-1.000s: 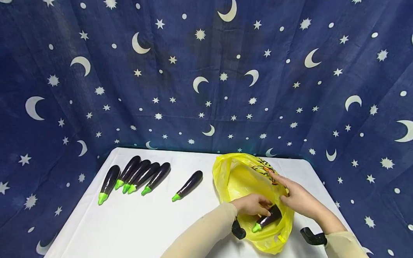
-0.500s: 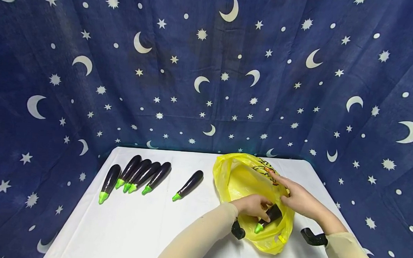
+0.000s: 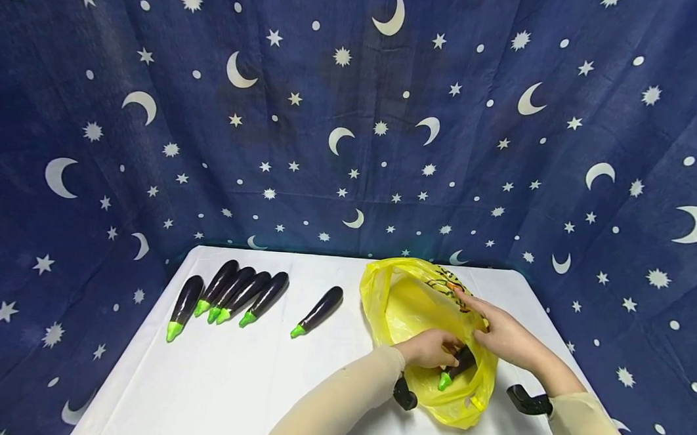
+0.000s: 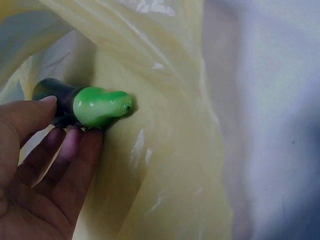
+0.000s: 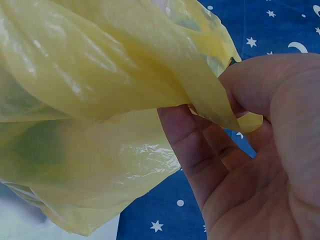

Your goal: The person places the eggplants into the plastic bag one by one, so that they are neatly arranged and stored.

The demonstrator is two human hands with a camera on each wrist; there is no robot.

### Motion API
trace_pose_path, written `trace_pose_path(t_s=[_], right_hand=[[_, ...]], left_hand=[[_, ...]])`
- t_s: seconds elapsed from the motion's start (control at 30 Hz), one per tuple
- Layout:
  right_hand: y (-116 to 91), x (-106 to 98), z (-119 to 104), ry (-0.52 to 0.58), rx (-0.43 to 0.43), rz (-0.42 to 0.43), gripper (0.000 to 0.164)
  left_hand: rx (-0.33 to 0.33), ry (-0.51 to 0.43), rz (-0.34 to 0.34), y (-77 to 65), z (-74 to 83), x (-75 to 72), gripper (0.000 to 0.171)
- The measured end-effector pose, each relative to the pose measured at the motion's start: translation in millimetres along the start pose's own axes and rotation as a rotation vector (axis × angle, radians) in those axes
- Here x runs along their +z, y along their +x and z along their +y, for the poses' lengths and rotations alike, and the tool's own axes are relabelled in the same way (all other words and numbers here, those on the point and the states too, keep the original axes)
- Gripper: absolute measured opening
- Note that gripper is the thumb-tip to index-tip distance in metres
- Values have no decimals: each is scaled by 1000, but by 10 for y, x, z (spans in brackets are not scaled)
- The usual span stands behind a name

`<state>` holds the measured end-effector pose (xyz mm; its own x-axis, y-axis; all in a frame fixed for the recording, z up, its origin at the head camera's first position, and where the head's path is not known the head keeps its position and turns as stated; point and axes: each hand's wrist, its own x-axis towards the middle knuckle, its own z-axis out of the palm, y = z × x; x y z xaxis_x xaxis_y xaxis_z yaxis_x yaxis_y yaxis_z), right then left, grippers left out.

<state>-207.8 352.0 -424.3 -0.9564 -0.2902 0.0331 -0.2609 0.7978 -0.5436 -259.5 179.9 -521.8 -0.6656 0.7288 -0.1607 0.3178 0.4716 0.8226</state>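
Note:
A yellow plastic bag (image 3: 406, 299) lies with its mouth gaping on the table's right half. Inside it my left hand (image 3: 429, 348) holds an eggplant (image 3: 459, 366) with a dark body and a green stem end. The left wrist view shows the thumb on one side of that eggplant (image 4: 102, 106) and the fingertips (image 4: 91, 137) under the other. My right hand (image 3: 505, 334) grips the bag's right rim; in the right wrist view the plastic bag (image 5: 125, 65) passes between thumb and fingers. The bag's folds hide part of the right fingers.
Several eggplants (image 3: 249, 298) lie in a group on the left of the white table (image 3: 210, 381). One single eggplant (image 3: 320, 311) rests between that group and the bag. A blue cloth (image 3: 307, 110) with moons and stars hangs behind and at both sides.
Inside the bag, my left hand and the eggplant have shifted slightly to the right, and less of the eggplant shows. The right hand stays at the bag's rim.

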Motion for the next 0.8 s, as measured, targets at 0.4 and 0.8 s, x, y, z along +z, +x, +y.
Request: trace_pose_path(t_s=[0.4,0.8], right_hand=[[-15,-8,12,1,-11,-2,85],[-15,-30,11,-28,-12,-1,84]], left_hand=[[38,-60,-121,-165,-75,-413,46],[203,76,-184,-593,-173,-1085,45]])
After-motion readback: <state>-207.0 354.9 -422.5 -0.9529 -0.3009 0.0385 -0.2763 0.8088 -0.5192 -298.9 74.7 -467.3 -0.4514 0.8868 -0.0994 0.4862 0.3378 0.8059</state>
